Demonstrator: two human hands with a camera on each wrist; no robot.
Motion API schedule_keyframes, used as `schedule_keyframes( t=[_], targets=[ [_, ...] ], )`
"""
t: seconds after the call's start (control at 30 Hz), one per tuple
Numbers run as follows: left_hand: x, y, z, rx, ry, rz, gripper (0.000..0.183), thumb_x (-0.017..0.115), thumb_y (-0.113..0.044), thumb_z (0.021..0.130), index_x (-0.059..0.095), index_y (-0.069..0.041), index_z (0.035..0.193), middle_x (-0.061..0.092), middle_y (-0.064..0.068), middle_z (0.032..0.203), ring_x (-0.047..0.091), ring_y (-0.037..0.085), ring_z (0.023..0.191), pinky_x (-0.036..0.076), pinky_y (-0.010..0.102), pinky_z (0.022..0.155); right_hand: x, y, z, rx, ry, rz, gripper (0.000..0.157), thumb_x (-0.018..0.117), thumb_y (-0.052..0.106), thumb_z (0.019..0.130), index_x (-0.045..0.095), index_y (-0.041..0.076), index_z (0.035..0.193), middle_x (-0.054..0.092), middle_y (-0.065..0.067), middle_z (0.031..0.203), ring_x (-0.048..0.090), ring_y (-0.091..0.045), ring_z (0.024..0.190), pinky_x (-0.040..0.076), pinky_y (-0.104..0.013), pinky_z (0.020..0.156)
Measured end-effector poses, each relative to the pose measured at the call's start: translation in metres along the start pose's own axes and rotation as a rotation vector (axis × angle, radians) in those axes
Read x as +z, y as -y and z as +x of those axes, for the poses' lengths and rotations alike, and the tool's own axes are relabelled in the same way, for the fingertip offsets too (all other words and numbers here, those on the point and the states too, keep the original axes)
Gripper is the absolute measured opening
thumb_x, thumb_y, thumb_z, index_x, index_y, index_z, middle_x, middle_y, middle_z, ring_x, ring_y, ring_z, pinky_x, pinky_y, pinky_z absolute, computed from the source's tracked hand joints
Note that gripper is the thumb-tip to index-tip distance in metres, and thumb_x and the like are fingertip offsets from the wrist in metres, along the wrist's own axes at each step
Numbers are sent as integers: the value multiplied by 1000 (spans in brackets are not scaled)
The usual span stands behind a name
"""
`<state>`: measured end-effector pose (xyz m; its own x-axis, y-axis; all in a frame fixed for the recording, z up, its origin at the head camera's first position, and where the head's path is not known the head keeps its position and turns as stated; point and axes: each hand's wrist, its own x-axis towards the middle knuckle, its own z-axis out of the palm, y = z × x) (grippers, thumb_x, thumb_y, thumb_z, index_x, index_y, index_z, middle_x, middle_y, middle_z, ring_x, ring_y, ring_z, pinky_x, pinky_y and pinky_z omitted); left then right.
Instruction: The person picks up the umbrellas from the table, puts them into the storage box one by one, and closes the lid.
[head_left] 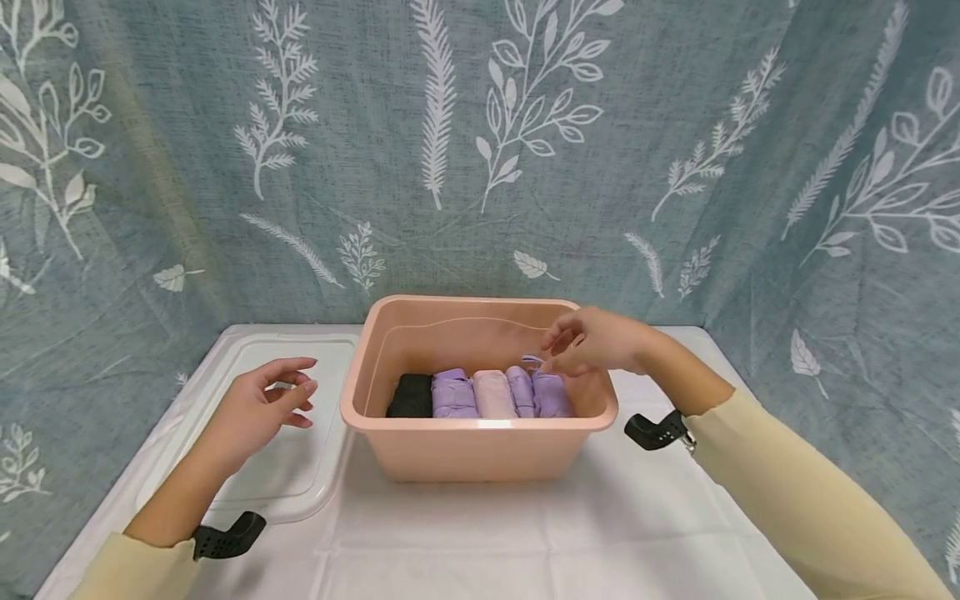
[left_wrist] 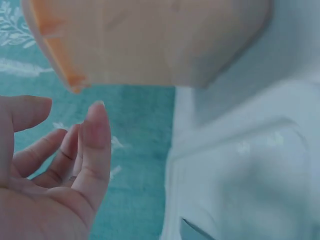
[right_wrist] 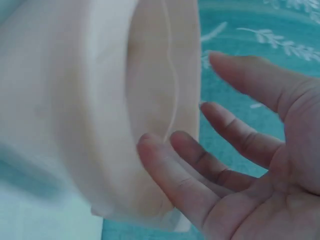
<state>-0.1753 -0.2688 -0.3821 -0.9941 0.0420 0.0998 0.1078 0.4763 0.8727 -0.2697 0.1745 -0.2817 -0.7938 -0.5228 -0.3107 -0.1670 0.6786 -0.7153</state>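
Note:
A peach-pink plastic bin (head_left: pixel 480 454) stands on the table with a row of rolled cloth bundles inside. From left to right lie a black roll (head_left: pixel 412 395), a lavender roll (head_left: pixel 453 394), a pale pink roll (head_left: pixel 493 394), a narrow lavender roll (head_left: pixel 521 392) and another lavender roll (head_left: pixel 551 395). A thin lavender loop (head_left: pixel 532 359) rises behind the last one. My right hand (head_left: pixel 581 342) hovers over the bin's right end, fingers loosely bent and holding nothing. Left of the bin, my left hand (head_left: pixel 266 408) hangs in the air with relaxed, bare fingers.
Under my left hand a white lid (head_left: pixel 322 475) lies flat on the white-covered table (head_left: pixel 465 542). Behind and at both sides hangs a blue-green curtain (head_left: pixel 375 125) with white leaf prints. Each wrist wears a black camera mount.

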Motion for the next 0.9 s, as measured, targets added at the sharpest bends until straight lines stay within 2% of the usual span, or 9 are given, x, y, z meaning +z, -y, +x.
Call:
schedule_keyframes(
  t=[0.07, 0.17, 0.33, 0.47, 0.6, 0.73, 0.9],
  targets=[
    [-1, 6, -4, 33, -23, 56, 46, 61, -19, 104, 52, 3, 144, 62, 17, 111, 71, 8, 76, 64, 32, 70, 0, -4, -7, -40, -56, -34, 35, 78, 23, 90, 69, 9, 121, 68, -11, 122, 67, -24, 106, 60, -37, 88],
    [-1, 14, -10, 51, -43, 124, 42, 62, -16, 103, 56, 4, 139, 64, 19, 108, 72, 10, 74, 63, 31, 69, 0, -10, -15, -93, -142, -69, 35, 80, 31, 90, 71, 13, 119, 69, -9, 120, 67, -26, 108, 58, -36, 88],
    [-1, 25, -18, 37, -65, 217, 40, 63, -19, 103, 60, 3, 137, 66, 15, 106, 71, 9, 75, 60, 25, 67, 4, -20, -25, -177, -255, -43, 31, 79, 28, 91, 72, 12, 117, 71, -10, 119, 71, -24, 105, 57, -35, 89],
    [-1, 34, -22, 31, -85, 295, 41, 64, -24, 103, 62, 0, 136, 68, 12, 106, 65, 1, 80, 54, 21, 66, 10, -29, -31, -229, -317, 7, 30, 78, 25, 92, 73, 13, 119, 72, -7, 123, 70, -23, 111, 59, -33, 90],
    [0, 41, -24, 55, -121, 339, 39, 67, -21, 101, 64, 1, 133, 69, 11, 104, 59, -6, 83, 53, 20, 65, 16, -37, -37, -267, -367, 53, 29, 78, 24, 93, 72, 15, 119, 71, -9, 123, 70, -22, 112, 59, -30, 88],
    [-1, 47, -26, 91, -163, 359, 37, 70, -15, 98, 65, 3, 129, 70, 11, 101, 58, -7, 81, 52, 16, 68, 22, -43, -42, -308, -414, 105, 25, 77, 21, 94, 73, 14, 117, 72, -11, 119, 71, -16, 108, 58, -26, 86],
    [-4, 55, -24, 102, -198, 369, 36, 71, -14, 97, 67, 4, 127, 71, 12, 99, 54, -12, 81, 49, 10, 69, 32, -52, -47, -430, -465, 177, 22, 76, 10, 93, 74, 6, 114, 70, -16, 119, 70, -11, 110, 59, -27, 95]
  ],
)
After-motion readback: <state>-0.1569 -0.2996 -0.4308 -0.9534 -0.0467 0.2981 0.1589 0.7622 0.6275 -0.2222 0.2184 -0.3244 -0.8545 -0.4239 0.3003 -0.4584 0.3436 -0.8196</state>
